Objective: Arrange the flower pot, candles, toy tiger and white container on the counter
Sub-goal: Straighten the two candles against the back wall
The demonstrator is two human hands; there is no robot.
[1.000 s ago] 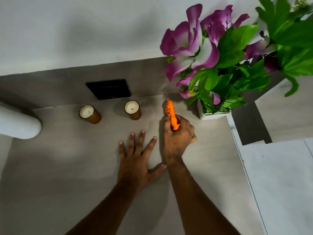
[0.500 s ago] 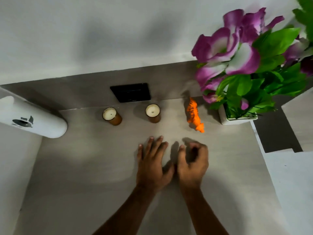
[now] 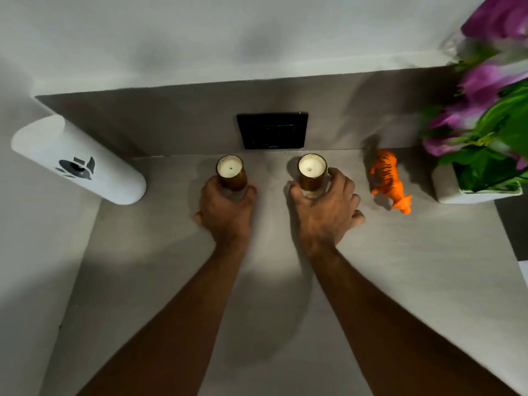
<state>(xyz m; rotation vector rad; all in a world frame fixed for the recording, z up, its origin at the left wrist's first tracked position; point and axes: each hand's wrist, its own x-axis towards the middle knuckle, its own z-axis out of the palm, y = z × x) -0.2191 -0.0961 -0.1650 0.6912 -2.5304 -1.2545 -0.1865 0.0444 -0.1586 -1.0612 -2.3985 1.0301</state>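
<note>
Two candles in amber glass jars stand near the back of the grey counter (image 3: 160,281). My left hand (image 3: 225,210) wraps around the left candle (image 3: 230,170). My right hand (image 3: 325,207) wraps around the right candle (image 3: 312,168). An orange toy tiger (image 3: 388,178) stands alone to the right of my right hand. Further right sits the white square flower pot (image 3: 457,192) with purple flowers and green leaves, partly cut off by the frame edge. A tall white container (image 3: 77,161) with a dark logo stands at the far left by the wall.
A black wall plate (image 3: 273,130) sits on the backsplash behind the candles. The counter's right edge drops off beside the flower pot, with a dark gap (image 3: 511,224) beyond it. A wall bounds the counter on the left.
My right hand let go of the toy tiger, which now stands by the pot. Both hands moved forward and closed around the two candles. The view shifted left.
</note>
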